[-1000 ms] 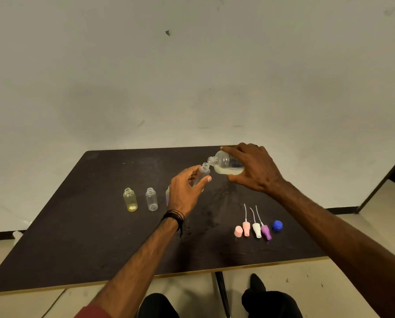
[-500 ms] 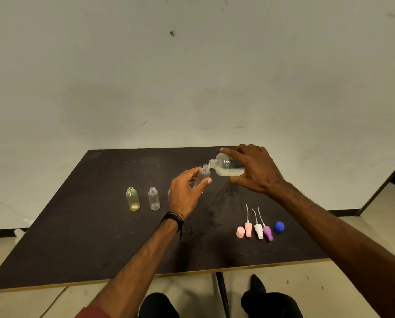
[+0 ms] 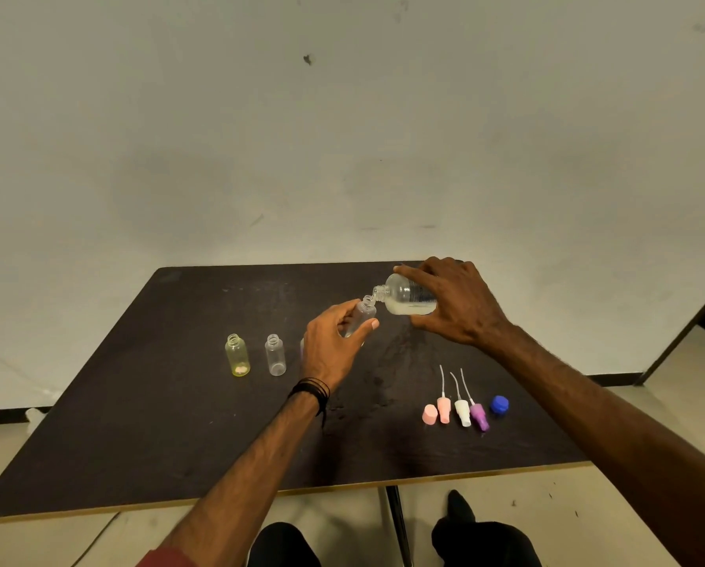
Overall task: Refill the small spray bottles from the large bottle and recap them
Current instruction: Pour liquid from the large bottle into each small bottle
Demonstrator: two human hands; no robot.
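Observation:
My right hand grips the large clear bottle, tipped on its side with its mouth pointing left and pale liquid pooled in its lower half. My left hand holds a small clear spray bottle tilted, its open neck right under the large bottle's mouth. A yellowish small bottle and a clear small bottle stand uncapped to the left. Another small bottle is mostly hidden behind my left hand. The pink, white and purple spray tops lie at the front right.
A pink cap and a blue cap lie beside the spray tops. The dark table stands against a pale wall; its front edge is near my knees. Wet smears mark the tabletop's middle.
Both hands have held almost the same pose. The large bottle's mouth has stayed at the small bottle's neck, tipped slightly more.

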